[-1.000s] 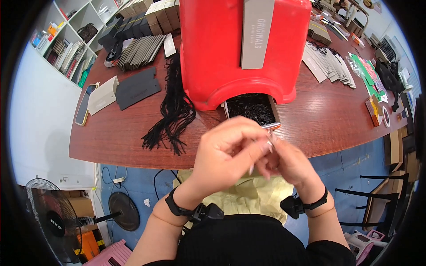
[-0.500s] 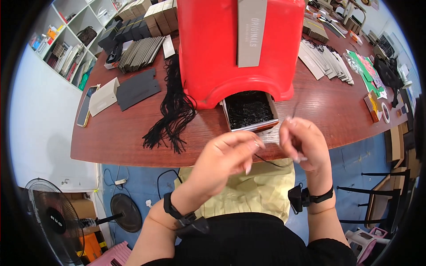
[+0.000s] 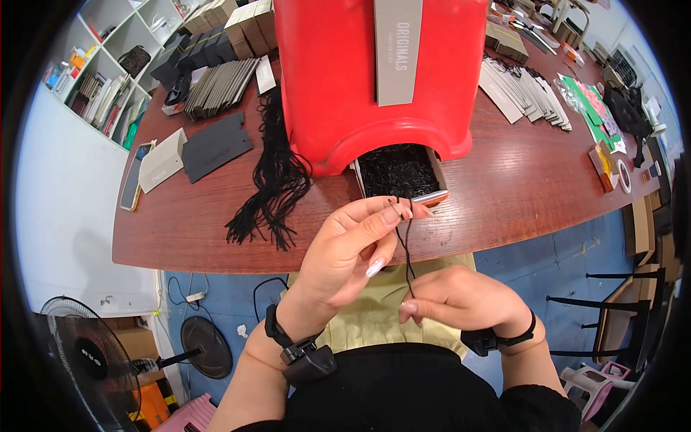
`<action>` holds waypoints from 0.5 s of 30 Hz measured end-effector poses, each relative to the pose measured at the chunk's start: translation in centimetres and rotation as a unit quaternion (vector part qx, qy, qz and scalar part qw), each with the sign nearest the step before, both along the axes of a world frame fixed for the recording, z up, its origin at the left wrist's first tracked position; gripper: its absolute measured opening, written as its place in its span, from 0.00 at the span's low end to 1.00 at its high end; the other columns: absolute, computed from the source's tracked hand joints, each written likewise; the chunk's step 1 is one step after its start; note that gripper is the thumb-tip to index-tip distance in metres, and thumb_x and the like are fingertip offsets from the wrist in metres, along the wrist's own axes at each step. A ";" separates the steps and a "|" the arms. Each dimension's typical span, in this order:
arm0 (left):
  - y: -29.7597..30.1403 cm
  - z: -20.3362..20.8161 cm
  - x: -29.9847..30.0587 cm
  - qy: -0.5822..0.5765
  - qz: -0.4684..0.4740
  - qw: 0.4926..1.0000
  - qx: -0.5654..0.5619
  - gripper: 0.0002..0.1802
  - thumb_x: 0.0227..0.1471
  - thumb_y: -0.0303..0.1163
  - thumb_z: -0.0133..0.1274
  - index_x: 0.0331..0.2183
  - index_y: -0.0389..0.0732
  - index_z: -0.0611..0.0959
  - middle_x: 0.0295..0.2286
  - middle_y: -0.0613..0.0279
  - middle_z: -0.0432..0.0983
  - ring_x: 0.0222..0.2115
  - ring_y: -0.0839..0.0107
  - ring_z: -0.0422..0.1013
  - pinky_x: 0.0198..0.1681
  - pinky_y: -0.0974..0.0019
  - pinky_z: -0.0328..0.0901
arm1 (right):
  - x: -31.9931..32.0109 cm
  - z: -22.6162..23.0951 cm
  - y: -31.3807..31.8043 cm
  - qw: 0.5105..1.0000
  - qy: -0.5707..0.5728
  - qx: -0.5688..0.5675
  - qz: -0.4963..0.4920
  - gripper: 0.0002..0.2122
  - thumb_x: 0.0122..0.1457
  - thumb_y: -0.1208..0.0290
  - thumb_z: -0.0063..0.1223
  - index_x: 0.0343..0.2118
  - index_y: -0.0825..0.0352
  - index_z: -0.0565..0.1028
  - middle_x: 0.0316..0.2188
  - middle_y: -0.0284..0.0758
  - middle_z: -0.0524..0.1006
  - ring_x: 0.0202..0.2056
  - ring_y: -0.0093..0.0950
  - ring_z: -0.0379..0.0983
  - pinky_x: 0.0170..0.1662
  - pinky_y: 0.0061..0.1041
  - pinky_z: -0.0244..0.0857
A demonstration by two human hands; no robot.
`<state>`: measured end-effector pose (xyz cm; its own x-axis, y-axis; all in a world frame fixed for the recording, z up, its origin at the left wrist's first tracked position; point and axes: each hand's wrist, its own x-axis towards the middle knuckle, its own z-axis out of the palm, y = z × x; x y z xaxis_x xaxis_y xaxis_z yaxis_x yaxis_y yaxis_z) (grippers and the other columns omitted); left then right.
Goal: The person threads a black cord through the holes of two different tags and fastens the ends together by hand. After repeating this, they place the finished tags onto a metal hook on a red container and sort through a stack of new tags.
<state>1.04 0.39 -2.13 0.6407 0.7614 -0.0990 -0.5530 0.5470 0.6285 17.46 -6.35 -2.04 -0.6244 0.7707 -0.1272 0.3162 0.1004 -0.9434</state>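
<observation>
A thin black cord (image 3: 407, 248) runs between my hands above the table's front edge. My left hand (image 3: 353, 248) pinches its upper part between thumb and forefinger, where it loops around the fingertips. Lower and to the right, my right hand (image 3: 461, 299) grips the cord's lower end with fingers curled. Just beyond my left fingertips, a shallow box (image 3: 440, 169) full of small black pieces sits under the arched opening of a red plastic stool (image 3: 324, 86). A grey printed tag strip (image 3: 396, 57) lies against the stool's red face.
Left of the stool lies a bundle of black cords (image 3: 270, 180), with a dark card (image 3: 216, 146), a beige card (image 3: 162, 160) and a phone (image 3: 133, 180) beyond. Stacked grey tags (image 3: 222, 88) stand behind them. More corded tags (image 3: 525, 93) fan out at right, near a tape roll (image 3: 625, 176).
My right hand has dropped down toward my lap, drawing the cord downward. My left hand has risen slightly, and the cord now hangs looped from its fingertips.
</observation>
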 end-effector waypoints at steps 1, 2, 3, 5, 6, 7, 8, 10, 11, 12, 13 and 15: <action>0.0 0.0 0.0 -0.013 0.018 1.000 0.012 0.09 0.51 0.26 0.41 0.31 0.30 0.72 0.30 0.53 0.69 0.09 0.86 0.54 0.13 0.85 0.49 | 0.0 0.0 -0.2 1.000 0.001 0.000 0.001 0.13 0.55 0.65 0.41 0.23 0.69 0.71 0.16 0.37 0.69 0.22 0.35 0.67 0.27 0.29 0.61; -0.1 0.2 -0.1 -0.012 0.019 1.000 0.012 0.09 0.51 0.26 0.41 0.31 0.30 0.72 0.30 0.53 0.69 0.09 0.86 0.54 0.13 0.85 0.49 | 0.0 0.1 -0.4 0.998 -0.031 0.050 0.005 0.12 0.54 0.65 0.43 0.23 0.69 0.71 0.17 0.38 0.70 0.22 0.36 0.66 0.27 0.30 0.61; -0.1 0.5 -0.2 -0.003 -0.006 1.000 0.031 0.08 0.50 0.26 0.43 0.29 0.30 0.73 0.29 0.52 0.69 0.09 0.87 0.53 0.14 0.85 0.49 | 0.1 0.3 -0.6 0.993 -0.062 0.101 0.008 0.11 0.53 0.65 0.45 0.23 0.69 0.71 0.19 0.38 0.70 0.23 0.37 0.66 0.27 0.30 0.60; -0.2 0.7 -0.7 0.009 -0.027 0.998 0.049 0.07 0.49 0.26 0.44 0.28 0.31 0.73 0.28 0.50 0.69 0.10 0.87 0.53 0.15 0.85 0.50 | 0.3 1.5 -0.4 0.988 -0.063 0.142 -0.019 0.09 0.50 0.67 0.50 0.26 0.69 0.72 0.23 0.37 0.71 0.21 0.34 0.66 0.25 0.28 0.61; -0.3 0.6 -0.8 0.019 -0.022 0.998 0.050 0.07 0.48 0.26 0.45 0.27 0.31 0.73 0.28 0.50 0.68 0.10 0.87 0.53 0.16 0.85 0.51 | 0.5 2.2 -0.1 0.990 -0.046 0.117 -0.068 0.09 0.48 0.68 0.53 0.28 0.69 0.73 0.25 0.36 0.72 0.19 0.31 0.65 0.22 0.26 0.60; -0.5 0.9 -0.7 0.026 -0.022 0.998 0.055 0.07 0.48 0.26 0.46 0.25 0.31 0.74 0.28 0.49 0.68 0.10 0.87 0.52 0.17 0.84 0.51 | 0.9 3.1 0.0 0.987 -0.034 0.096 -0.122 0.10 0.46 0.70 0.55 0.30 0.68 0.73 0.26 0.36 0.72 0.17 0.27 0.64 0.20 0.23 0.59; -0.6 1.3 -0.6 0.024 -0.024 0.998 0.057 0.07 0.48 0.26 0.46 0.25 0.31 0.74 0.28 0.49 0.68 0.10 0.87 0.52 0.17 0.84 0.51 | 1.5 3.7 0.1 0.983 -0.026 0.108 -0.145 0.13 0.43 0.71 0.58 0.34 0.67 0.74 0.28 0.33 0.73 0.15 0.18 0.60 0.16 0.16 0.53; -0.8 1.9 -0.4 0.045 -0.022 0.995 0.089 0.07 0.46 0.26 0.48 0.25 0.29 0.75 0.25 0.51 0.69 0.11 0.85 0.54 0.18 0.83 0.53 | 2.0 4.0 0.3 0.954 0.051 0.142 -0.260 0.13 0.42 0.74 0.58 0.33 0.67 0.75 0.26 0.31 0.72 0.16 0.13 0.57 0.18 0.13 0.50; -0.8 1.8 -0.3 0.044 -0.023 0.995 0.089 0.07 0.46 0.26 0.48 0.25 0.29 0.75 0.25 0.51 0.69 0.11 0.85 0.54 0.18 0.83 0.53 | 2.2 3.8 0.4 0.930 0.102 0.159 -0.316 0.13 0.42 0.75 0.58 0.34 0.68 0.75 0.26 0.30 0.71 0.17 0.12 0.58 0.19 0.12 0.49; -0.8 1.7 -0.3 0.066 -0.033 0.991 0.116 0.08 0.45 0.26 0.49 0.25 0.29 0.75 0.24 0.52 0.69 0.12 0.84 0.56 0.20 0.82 0.53 | 2.2 3.9 0.7 0.929 0.101 0.159 -0.318 0.13 0.42 0.75 0.58 0.34 0.68 0.75 0.26 0.30 0.71 0.17 0.12 0.58 0.19 0.12 0.49; -0.8 1.6 -0.3 0.088 -0.042 0.985 0.142 0.08 0.44 0.25 0.50 0.26 0.29 0.75 0.23 0.53 0.70 0.14 0.83 0.58 0.21 0.82 0.54 | 1.9 4.1 1.2 0.938 0.151 0.120 -0.289 0.13 0.42 0.77 0.57 0.34 0.69 0.74 0.26 0.30 0.71 0.19 0.13 0.59 0.22 0.12 0.52; -0.9 1.5 -0.5 0.081 -0.058 0.985 0.137 0.08 0.46 0.26 0.50 0.28 0.31 0.77 0.24 0.59 0.71 0.16 0.86 0.58 0.19 0.83 0.52 | 1.4 4.1 2.0 0.941 0.200 0.082 -0.261 0.13 0.43 0.78 0.56 0.35 0.70 0.74 0.26 0.31 0.70 0.21 0.14 0.61 0.24 0.12 0.54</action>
<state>0.54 -0.56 -0.63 0.7171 0.6970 -0.0074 -0.3772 0.3969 0.8368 18.89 -4.36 2.05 -0.1283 0.9743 0.1849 -0.0135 0.1847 -0.9827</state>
